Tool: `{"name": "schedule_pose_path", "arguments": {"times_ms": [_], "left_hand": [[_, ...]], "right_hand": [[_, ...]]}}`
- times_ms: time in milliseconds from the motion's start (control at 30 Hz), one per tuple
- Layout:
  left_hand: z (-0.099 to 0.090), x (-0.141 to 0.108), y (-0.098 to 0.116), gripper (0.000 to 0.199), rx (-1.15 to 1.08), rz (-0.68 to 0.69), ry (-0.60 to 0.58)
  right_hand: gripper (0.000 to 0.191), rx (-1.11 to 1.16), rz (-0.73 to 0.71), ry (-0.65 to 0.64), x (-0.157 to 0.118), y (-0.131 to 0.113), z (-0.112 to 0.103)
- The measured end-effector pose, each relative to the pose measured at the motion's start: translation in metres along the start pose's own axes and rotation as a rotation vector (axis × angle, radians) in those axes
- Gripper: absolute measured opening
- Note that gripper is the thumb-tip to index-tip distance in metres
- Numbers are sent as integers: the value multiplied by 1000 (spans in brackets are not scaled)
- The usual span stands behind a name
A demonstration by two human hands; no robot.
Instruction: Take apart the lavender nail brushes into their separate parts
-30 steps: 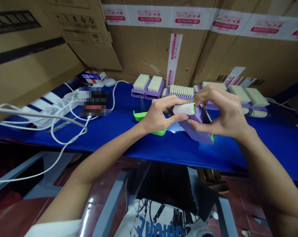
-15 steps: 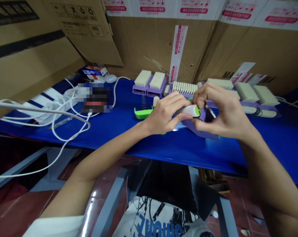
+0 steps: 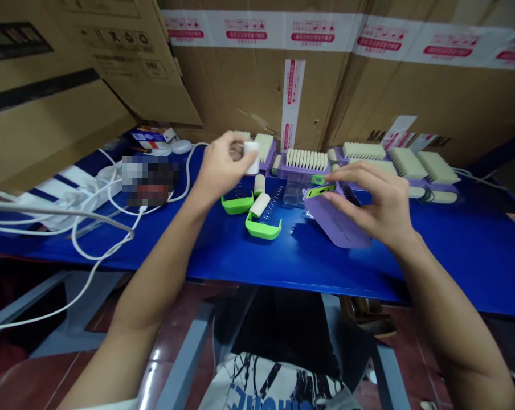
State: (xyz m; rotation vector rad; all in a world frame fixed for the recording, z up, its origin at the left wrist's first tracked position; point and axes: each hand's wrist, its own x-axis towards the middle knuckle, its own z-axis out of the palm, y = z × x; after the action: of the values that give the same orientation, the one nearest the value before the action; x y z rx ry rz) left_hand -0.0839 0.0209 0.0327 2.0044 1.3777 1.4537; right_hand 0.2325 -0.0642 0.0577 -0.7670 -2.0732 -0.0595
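My left hand (image 3: 223,165) is raised above the table, its fingers closed around a small white plastic piece (image 3: 252,158). My right hand (image 3: 375,205) grips a purple plastic casing (image 3: 340,223) with a bright green insert (image 3: 319,191) at its end. The casing is tilted, and dark bristles show partly along its far side. Between my hands, a green curved end piece (image 3: 264,229) lies on the table, joined to a white roller (image 3: 260,205). A second green end piece (image 3: 237,205) is just left of it. Dark coiled springs (image 3: 273,205) stretch beside them.
Purple brushes with cream bristles (image 3: 307,159) line the back of the blue table (image 3: 236,256). Cardboard (image 3: 240,85) stands behind. White cables (image 3: 99,253) and a power strip (image 3: 86,196) fill the left side. A small box (image 3: 152,138) sits back left.
My left hand has moved left, away from my right hand, carrying the white piece off the casing. My right hand still has the casing. The view has shifted slightly.
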Motion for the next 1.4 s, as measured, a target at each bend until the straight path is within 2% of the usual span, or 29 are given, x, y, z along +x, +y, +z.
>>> {"name": "schedule_pose_path", "arguments": {"times_ms": [67, 133, 267, 467, 533, 633, 733, 800, 833, 867, 933, 967, 1000, 1067, 1167, 1233, 1333, 1367, 1400], "left_hand": [[-9, 6, -5, 38, 220, -147, -2], [-8, 5, -3, 37, 428, -245, -64], [6, -3, 8, 39, 764, -295, -178], [12, -7, 7, 53, 803, -214, -334], [11, -7, 2, 60, 827, -188, -344], [9, -6, -5, 82, 837, -162, -294], [9, -5, -7, 94, 670, -44, -141], [13, -7, -1, 91, 358, 94, -78], [17, -9, 5, 88, 144, 153, -122], [22, -14, 12, 85, -82, 199, -216], [34, -26, 28, 83, -468, 253, -493], [41, -33, 35, 86, -573, 285, -570], [47, -39, 41, 89, -637, 311, -584], [56, -49, 47, 90, -681, 339, -474], [62, -51, 42, 77, -717, 306, -297], [60, -47, 34, 75, -769, 243, -286], [52, -39, 23, 82, -861, 136, -313], [49, -36, 21, 84, -883, 109, -319], [46, -34, 19, 86, -896, 86, -321]], "right_hand": [[10, -24, -2, 32, -3, 4, 0], [9, -37, 3, 35, -4, 8, 1], [7, -33, -18, 30, -6, 10, 4], [7, 30, 114, 80, -4, 13, -3], [8, 104, 194, 76, -3, 15, -9], [12, 265, 284, 62, -3, 20, -17], [15, 380, 297, 115, -5, 22, -21], [18, 390, 270, 167, -5, 17, -19], [23, 373, 245, 198, -5, 13, -16], [28, 341, 214, 229, -5, 7, -12], [41, 241, 136, 278, -5, -7, 0], [45, 180, 98, 285, -4, -15, 7], [47, 121, 66, 283, -4, -23, 13], [49, 43, 10, 234, -3, -36, 23], [52, 30, -34, 82, 0, -41, 24], [53, 46, 43, 69, 2, -31, 16], [59, 202, 304, 151, -2, -1, 2], [63, 328, 386, 118, -4, 9, -1], [66, 489, 483, 24, -6, 17, -2]]}}
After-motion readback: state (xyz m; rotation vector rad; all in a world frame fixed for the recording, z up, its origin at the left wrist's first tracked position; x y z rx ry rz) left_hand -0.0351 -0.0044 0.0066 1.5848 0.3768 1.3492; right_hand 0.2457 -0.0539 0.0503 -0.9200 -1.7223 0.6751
